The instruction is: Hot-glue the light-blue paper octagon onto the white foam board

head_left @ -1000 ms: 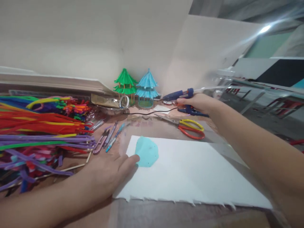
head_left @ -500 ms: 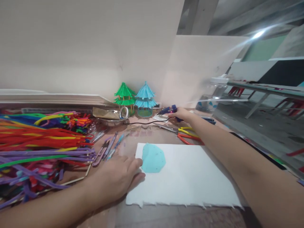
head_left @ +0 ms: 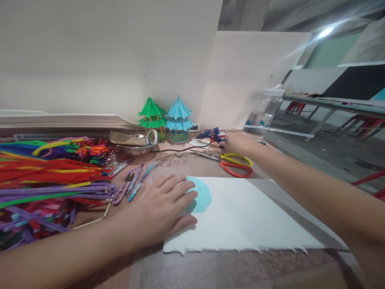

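Observation:
My left hand [head_left: 168,202] lies flat with its fingers spread over the left part of a white sheet [head_left: 240,216]. Its fingertips cover part of a light blue cut-out piece [head_left: 203,194] with an uneven outline. At the back of the table, my right hand [head_left: 239,143] is just right of a dark blue glue gun [head_left: 212,135] with a small red light. Blur hides its fingers, so any contact with the gun is unclear. Scissors [head_left: 236,163] with yellow and red handles lie between that hand and the sheet.
Bundles of coloured pipe cleaners [head_left: 54,170] cover the left side. Pens [head_left: 140,182] and thread snips [head_left: 123,188] lie beside them. A green tiered model [head_left: 151,114], a blue one [head_left: 178,116] and a metal bowl [head_left: 132,148] stand behind. A clear bottle [head_left: 266,106] is back right.
My left hand has moved right and spread onto the blue piece. My right hand has let go of the glue gun and moved right of it. The view has shifted slightly.

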### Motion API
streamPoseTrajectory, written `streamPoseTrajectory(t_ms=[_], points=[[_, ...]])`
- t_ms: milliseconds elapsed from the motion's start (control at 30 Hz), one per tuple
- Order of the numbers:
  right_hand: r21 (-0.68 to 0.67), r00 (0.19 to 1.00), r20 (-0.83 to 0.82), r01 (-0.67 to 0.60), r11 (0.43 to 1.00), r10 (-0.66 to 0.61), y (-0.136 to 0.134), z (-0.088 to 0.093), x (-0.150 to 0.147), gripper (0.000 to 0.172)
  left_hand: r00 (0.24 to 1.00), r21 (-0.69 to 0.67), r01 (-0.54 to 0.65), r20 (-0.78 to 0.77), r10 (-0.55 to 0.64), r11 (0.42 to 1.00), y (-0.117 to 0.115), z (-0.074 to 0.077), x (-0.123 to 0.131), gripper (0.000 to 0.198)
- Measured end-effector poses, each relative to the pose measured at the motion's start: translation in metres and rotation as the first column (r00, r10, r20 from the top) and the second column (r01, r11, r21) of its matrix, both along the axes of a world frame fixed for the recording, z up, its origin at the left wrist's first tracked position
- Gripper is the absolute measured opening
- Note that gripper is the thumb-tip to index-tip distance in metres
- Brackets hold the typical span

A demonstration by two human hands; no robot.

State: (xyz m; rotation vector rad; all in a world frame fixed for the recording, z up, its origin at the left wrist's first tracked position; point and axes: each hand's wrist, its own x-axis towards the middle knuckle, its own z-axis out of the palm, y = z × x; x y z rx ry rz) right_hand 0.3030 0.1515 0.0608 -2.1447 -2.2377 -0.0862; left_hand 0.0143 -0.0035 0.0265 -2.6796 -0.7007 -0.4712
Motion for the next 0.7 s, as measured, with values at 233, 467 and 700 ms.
streamPoseTrajectory(t_ms=[233,467,700], points=[[0.046,0.926,0.094,-0.37,0.928,0.364,-0.095,0.005,-0.028,0.033,0.997,-0.236,-0.075,-0.05,0.065,0.969,0.023,-0.016,-0.014,0.075],[0.475,0.434,-0.159,-0.754,0.454,0.887,-0.114,-0.039,-0.052,0.038,0.995,-0.279,-0.097,-0.03,0.093,0.955,0.026,-0.021,-0.018,0.075],[0.411,0.422,-0.204,-0.782,0.469,0.883,-0.112,-0.062,-0.052,0.035,0.996,-0.249,-0.083,0.004,0.087,0.965,0.028,-0.025,-0.018,0.073]])
